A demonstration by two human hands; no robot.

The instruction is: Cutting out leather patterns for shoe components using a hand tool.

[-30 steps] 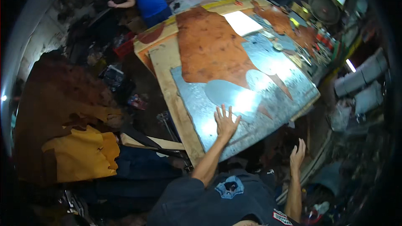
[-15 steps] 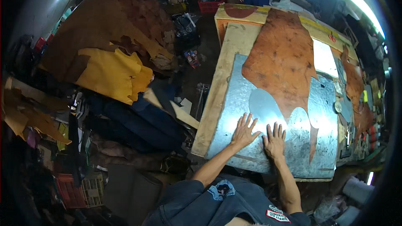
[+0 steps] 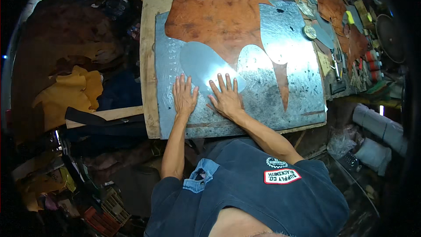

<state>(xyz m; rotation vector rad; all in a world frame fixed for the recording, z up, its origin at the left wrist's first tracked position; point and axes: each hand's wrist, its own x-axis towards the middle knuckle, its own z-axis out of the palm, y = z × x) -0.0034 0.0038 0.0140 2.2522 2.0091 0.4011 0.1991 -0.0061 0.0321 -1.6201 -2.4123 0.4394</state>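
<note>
A grey, rounded flat template (image 3: 199,59) lies on the metal sheet (image 3: 302,83), against the lower edge of a mottled brown leather hide (image 3: 215,13). My left hand (image 3: 185,97) rests flat beside the template's lower left edge, fingers stretched out and holding nothing. On the template's lower right end lie the spread fingers of my right hand (image 3: 228,98), also empty. To the right of that hand, a rounded cut-out in the leather bares the metal, and a narrow pointed strip of leather (image 3: 280,85) runs down toward me.
A wooden board (image 3: 151,61) edges the worktable on the left. Leather scraps (image 3: 331,2), a round tin (image 3: 309,32) and hand tools (image 3: 337,70) crowd the right side. Yellow leather (image 3: 72,90) lies on a brown pile at far left. Rolled grey material (image 3: 379,127) sits lower right.
The view has shifted, bringing the worktable closer and leftward; the person at the back is out of frame. My right hand has moved forward onto the template. Both hands stay open.
</note>
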